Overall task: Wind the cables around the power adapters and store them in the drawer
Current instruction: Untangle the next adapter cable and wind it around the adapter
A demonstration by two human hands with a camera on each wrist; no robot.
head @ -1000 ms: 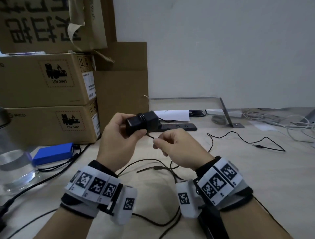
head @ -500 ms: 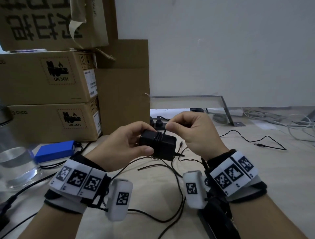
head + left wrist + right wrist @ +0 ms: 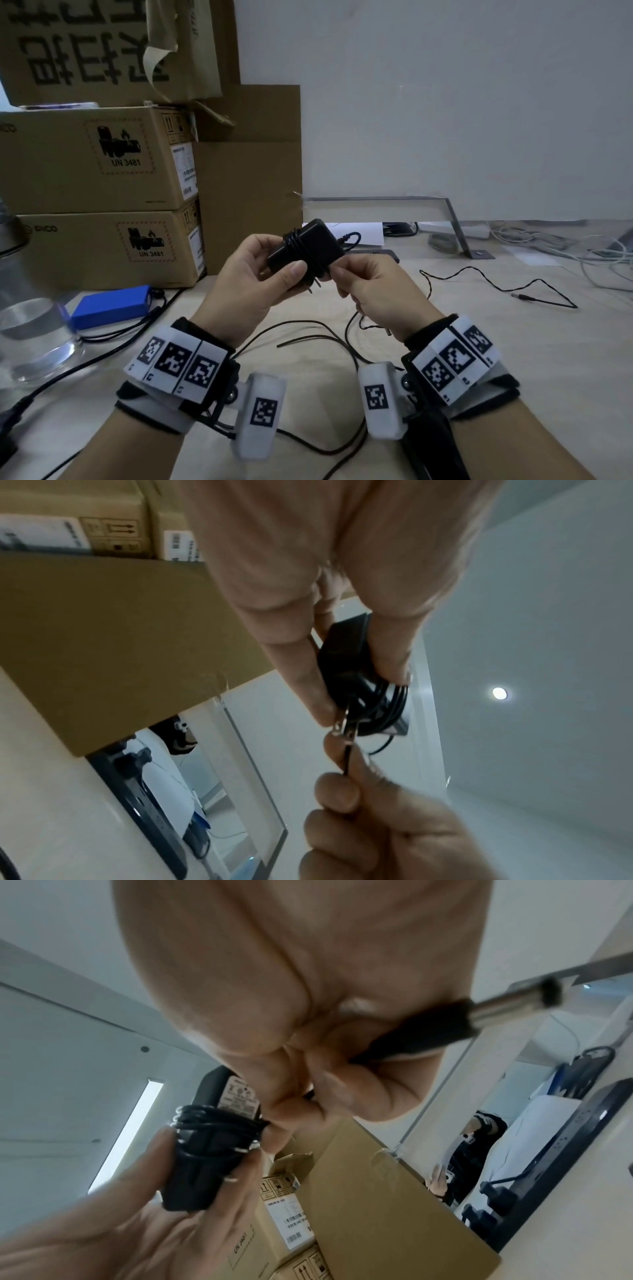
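Note:
A black power adapter [image 3: 310, 248] is held up over the table in my left hand [image 3: 284, 270], thumb on its near face, its metal prongs [image 3: 346, 726] pointing down. Several turns of thin black cable [image 3: 212, 1123] wrap its middle. My right hand [image 3: 339, 277] pinches the cable tight just below the adapter's right edge. The cable's barrel plug [image 3: 445, 1026] sticks out past the curled fingers of that hand. A second thin black cable with a barrel plug [image 3: 524, 297] lies loose on the table to the right. No drawer is in view.
Stacked cardboard boxes [image 3: 102, 171] stand at the left, with a blue pack [image 3: 113, 305] and a glass of water [image 3: 30, 335] in front. A black power strip [image 3: 380, 252], a metal bracket [image 3: 455, 222] and white cables [image 3: 582, 246] lie behind. Loose black cables [image 3: 325, 342] cross the table under my wrists.
My left hand has raised and turned the adapter. My right hand has come from above it round to its lower right, laying more cable on.

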